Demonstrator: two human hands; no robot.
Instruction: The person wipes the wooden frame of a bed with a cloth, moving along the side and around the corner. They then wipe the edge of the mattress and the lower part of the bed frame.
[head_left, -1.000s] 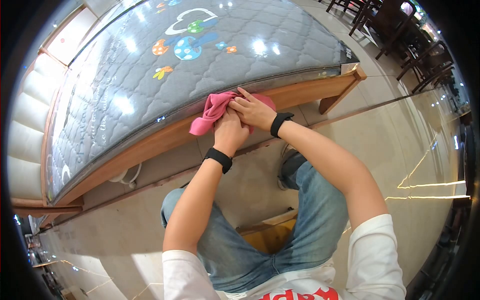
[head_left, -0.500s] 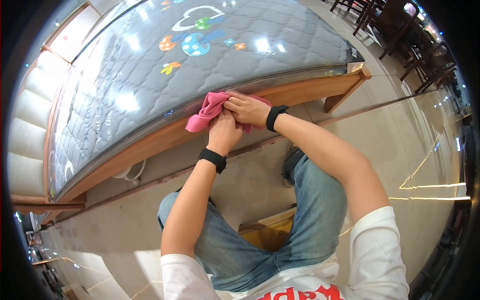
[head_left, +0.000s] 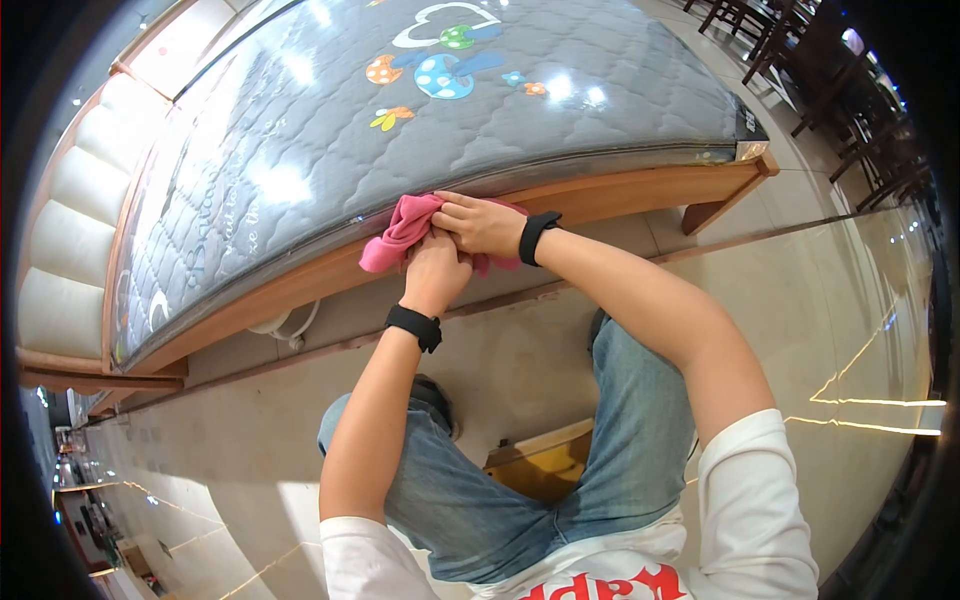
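A bunched pink cloth [head_left: 402,228] lies against the wooden side rail [head_left: 590,188] of a bed. My left hand [head_left: 436,272] is closed on the cloth from below, its fingertips partly hidden in the folds. Just above and to the right, my right hand [head_left: 482,226] presses on the same cloth, fingers bent over it and touching the left hand. Over the rail sits a grey quilted mattress [head_left: 330,150] in shiny clear plastic, printed with a heart and coloured mushroom shapes.
A padded cream headboard [head_left: 65,240] stands at the left. The bed's leg [head_left: 708,212] reaches the tiled floor [head_left: 760,300] at the right. Between my knees is a low wooden stool [head_left: 540,462]. Dark wooden chairs [head_left: 830,90] stand at the upper right. Something white and round [head_left: 292,325] lies under the bed.
Both hands and the cloth have slid left along the rail, towards the headboard. The camera view has turned slightly, so the bed appears further right.
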